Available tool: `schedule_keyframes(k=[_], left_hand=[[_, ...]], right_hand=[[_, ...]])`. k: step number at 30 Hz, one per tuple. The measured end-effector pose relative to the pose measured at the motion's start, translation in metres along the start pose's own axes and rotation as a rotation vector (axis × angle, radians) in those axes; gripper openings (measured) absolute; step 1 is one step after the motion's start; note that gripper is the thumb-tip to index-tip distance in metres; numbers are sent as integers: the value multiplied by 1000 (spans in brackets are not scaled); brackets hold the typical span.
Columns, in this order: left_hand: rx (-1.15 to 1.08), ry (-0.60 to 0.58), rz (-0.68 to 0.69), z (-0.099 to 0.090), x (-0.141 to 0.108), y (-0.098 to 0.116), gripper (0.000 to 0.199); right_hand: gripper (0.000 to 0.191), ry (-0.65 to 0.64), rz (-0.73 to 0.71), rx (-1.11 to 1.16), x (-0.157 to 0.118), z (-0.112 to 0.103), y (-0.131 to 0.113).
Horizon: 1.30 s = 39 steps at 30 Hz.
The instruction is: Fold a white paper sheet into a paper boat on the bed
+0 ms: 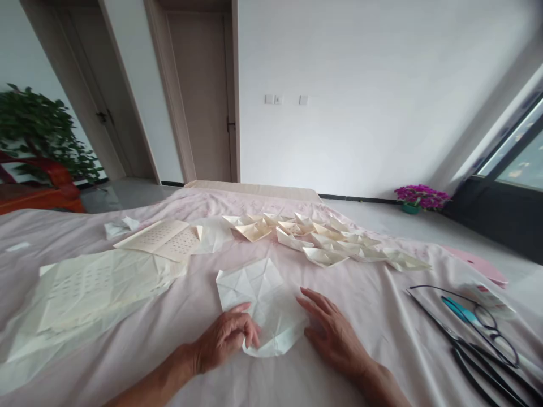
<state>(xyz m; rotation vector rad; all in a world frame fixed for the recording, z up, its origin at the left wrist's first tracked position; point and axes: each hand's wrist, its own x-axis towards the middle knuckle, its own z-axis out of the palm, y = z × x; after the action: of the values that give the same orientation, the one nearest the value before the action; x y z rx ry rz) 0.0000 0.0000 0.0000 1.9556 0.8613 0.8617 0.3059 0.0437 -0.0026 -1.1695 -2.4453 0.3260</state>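
A creased sheet of white paper (271, 311) lies on the pink cloth in front of me, its fold lines crossing near the upper left part. My left hand (231, 336) rests on the sheet's lower left edge, fingers curled with their tips on the paper. At the sheet's right edge lies my right hand (328, 328), fingers stretched out and the thumb near the paper; it grips nothing. Beyond the sheet stand several folded paper boats (324, 257) in rows, white and cream.
Loose printed sheets (97, 288) and an opened booklet (159, 240) lie to the left. On the right are black-handled scissors (456, 339), eyeglasses (486, 316), a blue object (458, 311) and a pink round thing (481, 265). A crumpled paper (121, 227) sits farther back.
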Motion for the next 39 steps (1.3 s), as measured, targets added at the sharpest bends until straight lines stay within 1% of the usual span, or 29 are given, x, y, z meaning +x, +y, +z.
schedule_keyframes(k=[2,4,5,6,7,8,10,11,12,13,16,18,21,22,24,26,29,34,36,39], left_hand=[[-98,-46,-39,-4,0,5,18],[-175,-124,-84,-13,3,12,21],[-193,-179,-109,-18,6,15,22],[-204,-199,-122,-24,9,18,26],[-204,-188,-113,-28,14,19,31],[-158,-169,-98,-32,19,20,35],[101,-179,-63,-34,32,14,34],[260,-189,-44,-33,39,9,36],[394,-231,-29,-30,46,2,40],[511,-244,-7,-25,52,-5,44],[760,-177,62,-14,69,-32,53],[858,-103,73,-13,80,-48,53],[929,-36,1,-22,95,-68,49],[940,-26,-35,-25,100,-73,48],[960,39,-111,-29,110,-81,47],[971,105,-150,-28,119,-85,45],[953,194,-148,-21,127,-86,41],[907,392,-234,-12,132,-85,30],[881,425,-235,-13,132,-85,27],[783,432,-185,-16,131,-85,18]], right_hand=[[53,-51,-58,7,1,-4,-4],[39,-93,-106,12,2,-6,-7],[35,-106,-128,12,2,-6,-8],[33,-113,-149,13,3,-6,-9],[33,-115,-167,13,3,-6,-9],[34,-114,-184,15,3,-6,-10],[35,-104,-208,23,4,-5,-12],[36,-100,-215,29,4,-5,-13],[37,-96,-220,32,4,-6,-15],[37,-96,-227,33,4,-6,-16],[38,-103,-240,20,4,-8,-19],[39,-104,-240,10,4,-8,-21],[40,-104,-238,5,4,-8,-21],[40,-105,-237,6,4,-8,-22],[39,-106,-234,10,4,-8,-22],[38,-103,-237,21,4,-9,-22],[35,-95,-240,59,5,-11,-22],[34,-103,-207,159,7,-16,-21],[33,-93,-186,194,6,-16,-20],[31,-68,-149,263,6,-14,-19]])
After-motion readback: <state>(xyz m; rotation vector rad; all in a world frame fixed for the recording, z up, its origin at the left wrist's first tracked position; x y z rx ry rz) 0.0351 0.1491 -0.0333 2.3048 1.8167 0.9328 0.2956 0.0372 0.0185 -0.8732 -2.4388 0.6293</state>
